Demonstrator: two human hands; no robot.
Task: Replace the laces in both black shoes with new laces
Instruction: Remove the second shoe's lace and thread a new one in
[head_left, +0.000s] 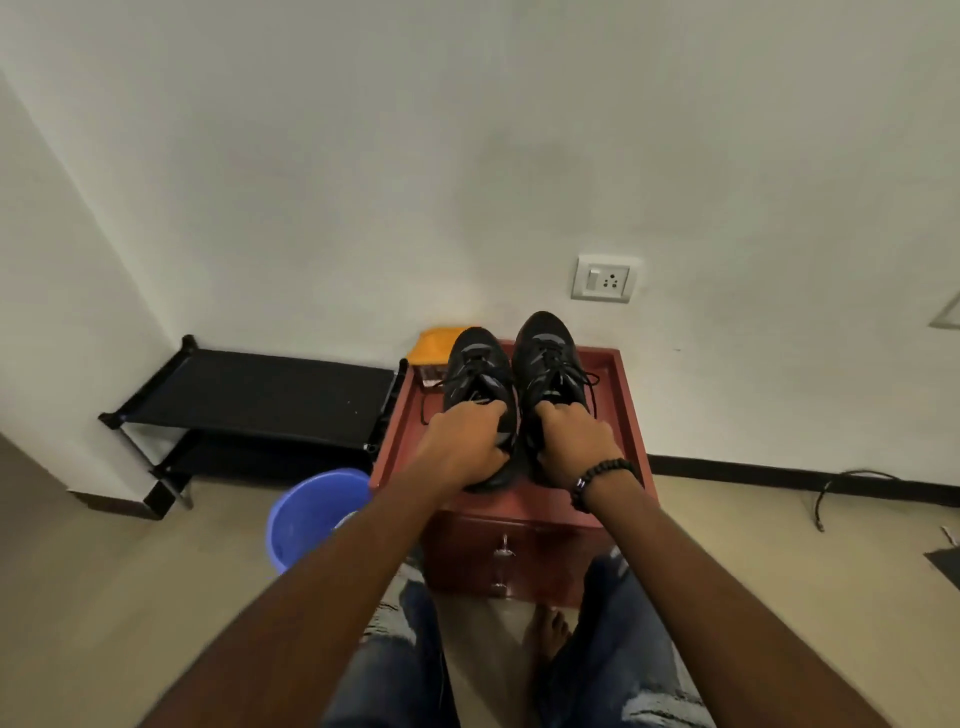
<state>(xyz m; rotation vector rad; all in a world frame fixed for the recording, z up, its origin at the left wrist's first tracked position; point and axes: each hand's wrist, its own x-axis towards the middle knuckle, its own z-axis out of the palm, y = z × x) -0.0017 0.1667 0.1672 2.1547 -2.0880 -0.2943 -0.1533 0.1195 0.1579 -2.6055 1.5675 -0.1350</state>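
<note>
Hands (462, 441) (571, 441) gripping black shoes (478, 364), bucket (306, 512) beside

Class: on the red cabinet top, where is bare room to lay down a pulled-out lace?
Bare strips: right of the right shoe up to the cabinet rim, and the near edge below both hands. Crowded: far-left corner, with the yellow packet and loose lace.

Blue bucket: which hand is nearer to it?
Left. The left hand grips the left shoe just up-right of the blue bucket; the right hand grips the right shoe, farther off.
</note>
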